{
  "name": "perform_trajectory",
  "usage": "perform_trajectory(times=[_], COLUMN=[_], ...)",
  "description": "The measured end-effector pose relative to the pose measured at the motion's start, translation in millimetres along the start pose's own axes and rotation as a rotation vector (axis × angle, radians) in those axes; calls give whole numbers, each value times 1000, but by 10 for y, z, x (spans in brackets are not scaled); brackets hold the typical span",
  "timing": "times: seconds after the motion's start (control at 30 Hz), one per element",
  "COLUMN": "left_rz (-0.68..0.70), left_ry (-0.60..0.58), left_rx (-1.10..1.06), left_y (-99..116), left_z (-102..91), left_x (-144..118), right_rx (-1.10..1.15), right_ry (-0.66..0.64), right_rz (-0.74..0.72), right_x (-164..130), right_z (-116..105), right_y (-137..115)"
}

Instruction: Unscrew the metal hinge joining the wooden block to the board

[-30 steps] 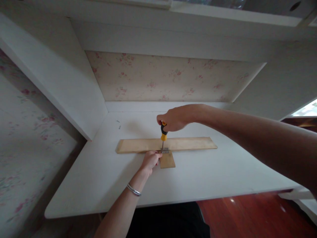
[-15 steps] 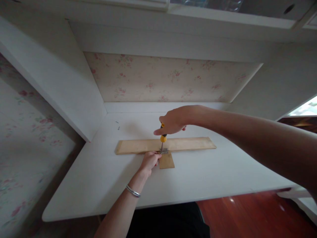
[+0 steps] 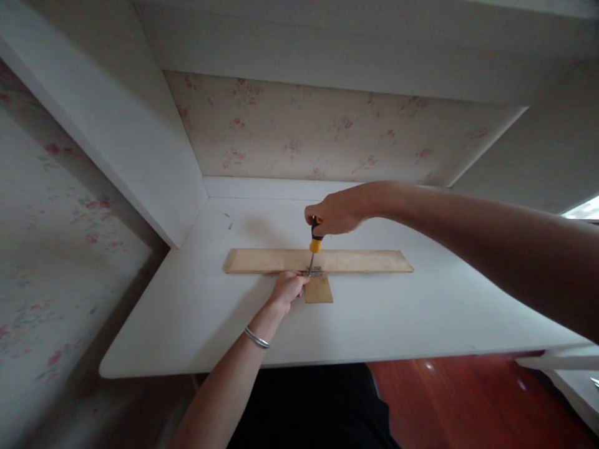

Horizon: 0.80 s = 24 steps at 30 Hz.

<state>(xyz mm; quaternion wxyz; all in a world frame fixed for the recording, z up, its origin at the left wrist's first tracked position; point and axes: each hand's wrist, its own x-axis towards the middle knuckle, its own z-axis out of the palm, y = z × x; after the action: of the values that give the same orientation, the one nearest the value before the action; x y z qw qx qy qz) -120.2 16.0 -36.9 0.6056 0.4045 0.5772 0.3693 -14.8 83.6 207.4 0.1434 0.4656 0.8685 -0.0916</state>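
In the head view my right hand [image 3: 344, 209] is closed round the handle of a black and yellow screwdriver [image 3: 316, 245]. Its shaft points down, slightly tilted, with the tip at a small metal hinge [image 3: 316, 270]. The hinge lies where a long, narrow wooden board [image 3: 266, 259] meets a short wooden piece [image 3: 319, 292], which sticks out toward me. My left hand [image 3: 287, 289] is closed beside the hinge, its fingertips pinched close to the screwdriver tip. What those fingers hold is too small to make out.
Two small screws [image 3: 229, 226] lie on the white table [image 3: 374, 324] toward the back left. A white side panel [image 3: 154, 137] rises at the left, and a floral-papered wall [image 3: 337, 134] stands behind. The table's rounded front edge runs before my lap.
My view has shifted, so the boards and hands appear higher in the picture. The right hand's fingers have changed position round the screwdriver handle. The left hand stays at the hinge.
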Motion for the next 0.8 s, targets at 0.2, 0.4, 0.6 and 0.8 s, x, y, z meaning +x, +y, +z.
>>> perform_trajectory(times=[0.2, 0.4, 0.6, 0.8], left_rz=[12, 8, 13, 13], left_ry=[4, 4, 11, -3], left_rx=[31, 33, 41, 37], left_y=[-30, -14, -35, -35], left_z=[-20, -18, -24, -30], left_x=[9, 2, 4, 5], right_rx=[-137, -130, -186, -128], right_ry=[-232, -298, -244, -236], right_rz=[73, -6, 1, 60], right_x=[29, 46, 75, 51], right_z=[-26, -56, -54, -53], right_y=[-33, -31, -5, 13])
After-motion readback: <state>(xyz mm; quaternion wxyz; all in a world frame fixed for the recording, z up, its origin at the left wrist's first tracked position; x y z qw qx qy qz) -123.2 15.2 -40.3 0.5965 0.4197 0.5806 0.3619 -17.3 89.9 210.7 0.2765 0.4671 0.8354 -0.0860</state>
